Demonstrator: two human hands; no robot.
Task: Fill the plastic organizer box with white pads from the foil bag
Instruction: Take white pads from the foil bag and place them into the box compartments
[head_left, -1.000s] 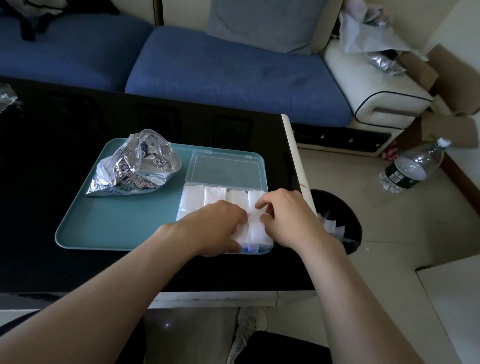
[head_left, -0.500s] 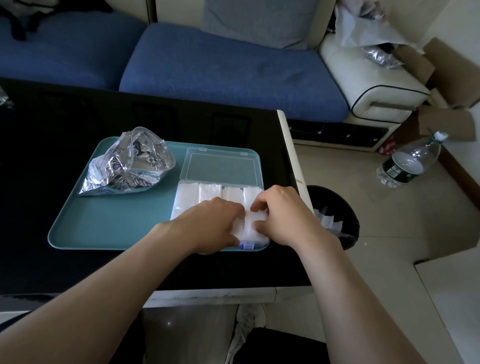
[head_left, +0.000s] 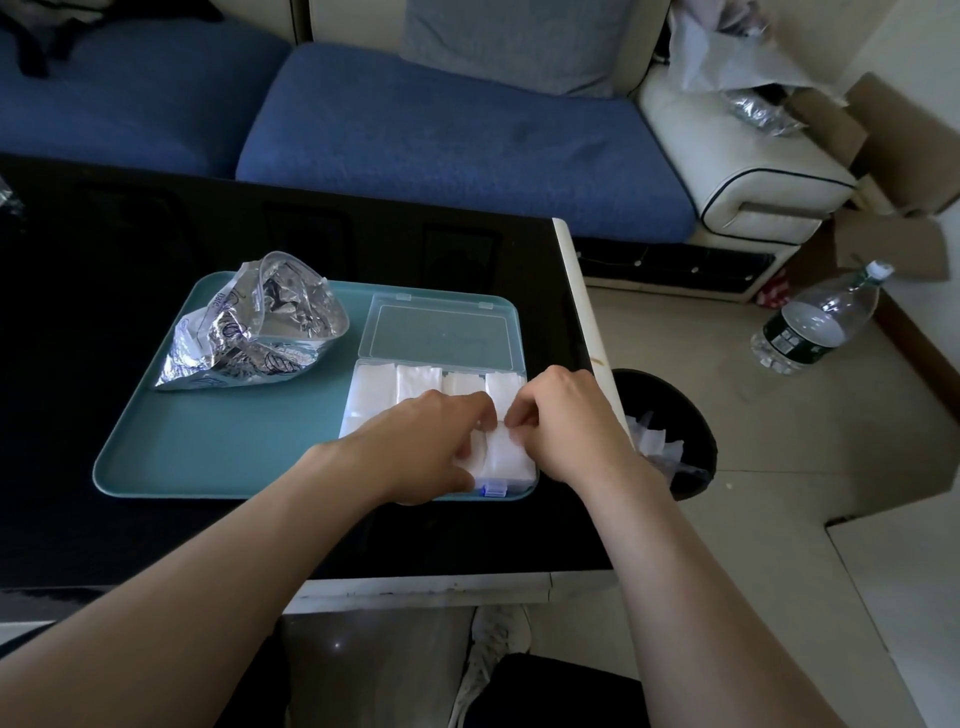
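Little has shifted in the last second: your hands are staying at the same corner of the box, fingertips drawn just a touch closer. At the tray's 10 o'clock the crinkled silver foil bag is lying on its side, mouth gaping toward 12 o'clock. It is resting on the flat teal plastic tray, which is sitting on the glossy black table. The clear plastic organizer box is occupying the tray's 3 o'clock side, its lid lying flat open at 12 o'clock. Square white pads are filling the compartments along the far row.

Your left hand is curling down over the box's 6 o'clock edge, its fingers gripping the white pads there. Your right hand is meeting it at the 5 o'clock corner, bent fingertips pinching the same white pads.

At 3 o'clock of the table a round black waste bin is standing on the floor, and a clear plastic water bottle is leaning beyond it.
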